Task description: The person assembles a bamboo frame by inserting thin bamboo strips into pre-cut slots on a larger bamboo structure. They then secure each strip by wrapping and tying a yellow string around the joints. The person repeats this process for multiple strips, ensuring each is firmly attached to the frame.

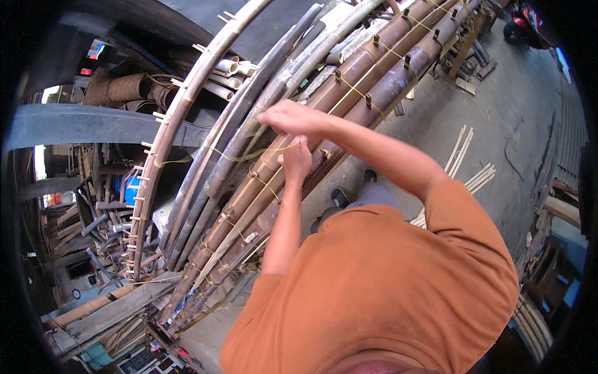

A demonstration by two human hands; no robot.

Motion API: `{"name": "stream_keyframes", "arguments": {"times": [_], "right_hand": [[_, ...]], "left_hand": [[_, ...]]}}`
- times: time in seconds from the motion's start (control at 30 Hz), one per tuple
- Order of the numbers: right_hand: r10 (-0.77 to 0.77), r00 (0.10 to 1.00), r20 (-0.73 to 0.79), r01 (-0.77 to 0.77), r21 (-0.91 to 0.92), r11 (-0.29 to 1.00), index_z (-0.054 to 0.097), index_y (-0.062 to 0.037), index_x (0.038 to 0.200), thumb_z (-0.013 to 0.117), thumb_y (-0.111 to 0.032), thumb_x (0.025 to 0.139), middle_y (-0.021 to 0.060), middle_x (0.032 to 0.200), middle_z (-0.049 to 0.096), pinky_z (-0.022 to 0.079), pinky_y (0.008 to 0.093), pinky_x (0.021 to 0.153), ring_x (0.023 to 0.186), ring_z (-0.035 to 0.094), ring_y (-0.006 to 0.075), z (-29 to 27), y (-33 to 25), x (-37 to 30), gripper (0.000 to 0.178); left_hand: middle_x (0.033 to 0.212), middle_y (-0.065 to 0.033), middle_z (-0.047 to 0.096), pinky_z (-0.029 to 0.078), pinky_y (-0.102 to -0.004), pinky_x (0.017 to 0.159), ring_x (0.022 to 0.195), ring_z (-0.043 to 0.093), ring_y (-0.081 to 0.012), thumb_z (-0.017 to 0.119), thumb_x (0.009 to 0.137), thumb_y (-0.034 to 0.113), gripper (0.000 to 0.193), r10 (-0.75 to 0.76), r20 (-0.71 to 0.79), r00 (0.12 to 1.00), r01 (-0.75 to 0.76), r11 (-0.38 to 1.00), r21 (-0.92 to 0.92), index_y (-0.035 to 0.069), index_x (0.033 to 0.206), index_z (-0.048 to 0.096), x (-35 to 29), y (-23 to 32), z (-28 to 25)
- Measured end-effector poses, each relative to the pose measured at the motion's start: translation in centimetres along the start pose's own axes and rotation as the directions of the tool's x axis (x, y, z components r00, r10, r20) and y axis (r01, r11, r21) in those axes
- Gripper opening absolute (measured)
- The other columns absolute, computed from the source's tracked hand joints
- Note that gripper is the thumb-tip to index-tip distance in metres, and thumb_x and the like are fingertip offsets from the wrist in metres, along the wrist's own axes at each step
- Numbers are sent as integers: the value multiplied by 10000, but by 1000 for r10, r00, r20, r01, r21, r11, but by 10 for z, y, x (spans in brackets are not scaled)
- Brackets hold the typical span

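Note:
My left hand (296, 161) is closed with its thumb pointing up, gripping a thin yellow-green strip (254, 154) that trails off to the left. Just above it, my right hand (288, 118) makes a fist, and part of the strip hangs from its fingers. Both hands are over long brown bamboo poles (324, 98) laid side by side and running diagonally. Yellow ties cross these poles, and short dark pegs stand up from them. What lies between my two hands is hidden.
A curved bamboo pole with light pegs (163, 134) arches at the left, beside grey bamboo poles (233, 134). Split bamboo sticks (461, 153) lie on the concrete floor (498, 112) to the right. A red motorbike (529, 28) stands far right; woven baskets (121, 87) are stacked far left.

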State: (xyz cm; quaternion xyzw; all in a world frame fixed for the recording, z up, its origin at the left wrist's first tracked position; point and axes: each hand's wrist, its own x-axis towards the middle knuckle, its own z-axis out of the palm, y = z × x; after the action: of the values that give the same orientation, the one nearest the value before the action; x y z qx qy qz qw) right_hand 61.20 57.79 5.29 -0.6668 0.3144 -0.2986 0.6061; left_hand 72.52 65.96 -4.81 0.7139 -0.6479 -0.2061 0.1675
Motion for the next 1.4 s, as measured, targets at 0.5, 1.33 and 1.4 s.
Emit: {"name": "stream_keyframes", "arguments": {"times": [0.5,1.33,1.4], "right_hand": [[-8,984,179,155,-830,536,689,-96,639,559,-254,843,128,675,668,376,413,1045,771,656,299,82,190,-207,289],[89,995,-43,-93,-723,685,689,-3,1046,317,-621,963,237,1102,656,404,504,1002,1097,610,361,225,-4,46,726],[74,947,-311,-311,-842,440,694,-19,1078,344,-621,958,245,1048,675,443,482,954,1050,639,352,187,42,54,707]], "left_hand": [[778,-185,686,512,-451,659,715,667,-361,462,974,240,332,237,-349,907,-216,971,100,12,938,700,144,-31,10],[1145,-250,635,374,-448,993,1151,560,-402,497,971,317,328,226,-345,911,-252,967,-32,88,1136,664,-69,-194,-43],[1068,-200,670,343,-487,967,1058,605,-393,455,985,346,356,4,64,998,0,998,-58,126,1158,675,-81,-130,-90]]}}
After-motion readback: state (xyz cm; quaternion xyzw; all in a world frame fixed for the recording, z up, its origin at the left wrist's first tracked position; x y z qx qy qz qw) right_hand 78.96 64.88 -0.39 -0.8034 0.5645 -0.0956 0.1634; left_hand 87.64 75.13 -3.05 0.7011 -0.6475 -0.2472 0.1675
